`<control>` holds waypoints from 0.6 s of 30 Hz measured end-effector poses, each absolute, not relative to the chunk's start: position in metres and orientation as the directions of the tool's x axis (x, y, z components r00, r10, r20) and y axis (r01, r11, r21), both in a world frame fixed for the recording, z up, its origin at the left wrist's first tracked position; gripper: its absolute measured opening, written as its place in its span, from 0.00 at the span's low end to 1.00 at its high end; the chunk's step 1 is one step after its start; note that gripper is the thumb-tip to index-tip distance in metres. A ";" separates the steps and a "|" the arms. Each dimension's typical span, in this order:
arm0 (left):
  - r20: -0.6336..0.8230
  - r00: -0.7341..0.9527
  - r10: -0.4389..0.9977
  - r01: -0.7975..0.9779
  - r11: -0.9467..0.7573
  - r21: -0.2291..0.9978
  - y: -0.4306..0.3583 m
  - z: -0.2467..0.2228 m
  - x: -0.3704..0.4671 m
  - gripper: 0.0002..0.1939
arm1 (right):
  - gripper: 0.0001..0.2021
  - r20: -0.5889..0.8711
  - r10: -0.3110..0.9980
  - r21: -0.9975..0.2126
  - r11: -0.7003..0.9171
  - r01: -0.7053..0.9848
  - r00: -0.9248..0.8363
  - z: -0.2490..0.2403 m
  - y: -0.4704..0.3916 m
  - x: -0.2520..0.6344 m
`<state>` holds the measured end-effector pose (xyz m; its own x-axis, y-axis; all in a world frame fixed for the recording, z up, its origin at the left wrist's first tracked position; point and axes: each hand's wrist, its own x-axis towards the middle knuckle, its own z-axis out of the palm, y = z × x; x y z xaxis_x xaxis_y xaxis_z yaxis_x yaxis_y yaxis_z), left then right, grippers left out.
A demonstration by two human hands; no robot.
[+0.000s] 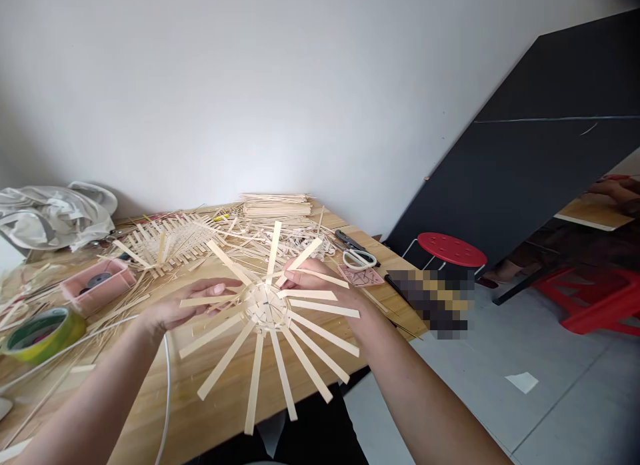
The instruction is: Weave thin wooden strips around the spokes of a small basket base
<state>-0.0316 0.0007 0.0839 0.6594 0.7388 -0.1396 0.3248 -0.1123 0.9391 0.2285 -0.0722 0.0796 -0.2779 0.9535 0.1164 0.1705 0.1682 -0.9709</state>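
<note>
Above the near part of the wooden table I hold a round woven bamboo base, with flat pale strips fanning out from it like spokes. My left hand grips its left side, thumb on top near one strip, fingers partly behind the strips. At the upper right edge, my right hand pinches between two strips by the woven rim; its other fingers are mostly hidden. The centre of the base shows crossed strips with a dark mark, ringed by narrow woven strands.
Behind lie a woven lattice piece, loose strips and a strip bundle. White-handled scissors rest at right. A pink box, tape roll and white cable are at left. A red stool stands beyond the table.
</note>
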 end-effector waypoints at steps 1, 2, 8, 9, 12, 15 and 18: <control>-0.152 0.690 0.708 0.297 -0.085 0.951 0.000 0.083 -0.026 0.19 | 0.10 0.121 0.953 -0.967 0.176 0.183 -0.277 0.080 -0.073 0.228; -0.147 0.715 0.683 0.265 -0.071 0.962 0.001 0.082 -0.022 0.18 | 0.11 0.124 0.952 -0.963 0.184 0.198 -0.281 0.081 -0.074 0.228; -0.082 0.789 0.609 0.132 -0.038 0.991 0.010 0.080 -0.025 0.21 | 0.09 0.129 0.969 -0.954 0.180 0.242 -0.210 0.096 -0.083 0.229; -0.081 0.809 0.582 0.103 -0.006 0.995 0.010 0.078 -0.026 0.24 | 0.08 0.137 0.971 -0.953 0.184 0.240 -0.198 0.098 -0.083 0.229; -0.096 0.853 0.512 0.036 0.125 0.991 0.005 0.070 -0.027 0.29 | 0.08 0.144 0.969 -0.950 0.192 0.245 -0.203 0.100 -0.083 0.229; -0.154 0.795 0.587 0.098 0.126 0.987 -0.005 0.065 -0.022 0.28 | 0.08 0.141 0.969 -0.952 0.188 0.240 -0.201 0.100 -0.084 0.225; -0.134 0.720 0.681 0.135 0.052 0.989 -0.012 0.063 -0.020 0.26 | 0.08 0.143 0.984 -0.953 0.166 0.255 -0.106 0.100 -0.086 0.220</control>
<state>-0.0196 -0.0118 0.0631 0.7199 0.6810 -0.1345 0.1352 0.0524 0.9894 0.2203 -0.0861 0.0995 -0.1064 0.9840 0.1429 0.2551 0.1659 -0.9526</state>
